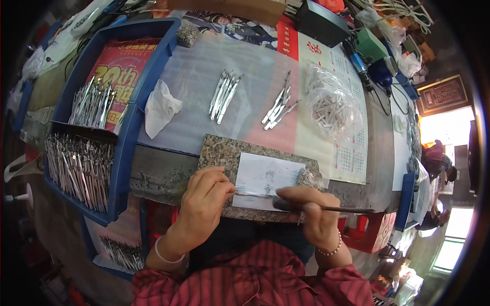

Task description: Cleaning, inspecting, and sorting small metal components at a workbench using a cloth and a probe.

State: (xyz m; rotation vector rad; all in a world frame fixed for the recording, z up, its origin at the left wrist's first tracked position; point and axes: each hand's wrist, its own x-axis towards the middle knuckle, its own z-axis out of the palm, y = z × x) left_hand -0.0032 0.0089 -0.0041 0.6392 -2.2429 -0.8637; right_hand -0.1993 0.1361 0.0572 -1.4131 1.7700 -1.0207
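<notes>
One thin metal strip [255, 195], close to a dark tool [280, 205]

The thin metal strip is in the lower middle of the frame, over white paper [258, 171] on a stone slab [218, 148]. The left hand [204, 196] pinches its left end with thumb and fingertips. The right hand [319, 219] has fingers curled around the dark tool; I can't tell how tightly. A loose pinch could let the strip slip. If the tool strays left, it might bump those fingertips. A hard push could slide the paper.

I see a long, dark, dull tool [341, 208] in the right hand [317, 214]. Below it, flat white paper [258, 171] lies on a speckled brown stone slab [217, 153]. Past it, thin silver metal sticks [223, 98] shine.
</notes>
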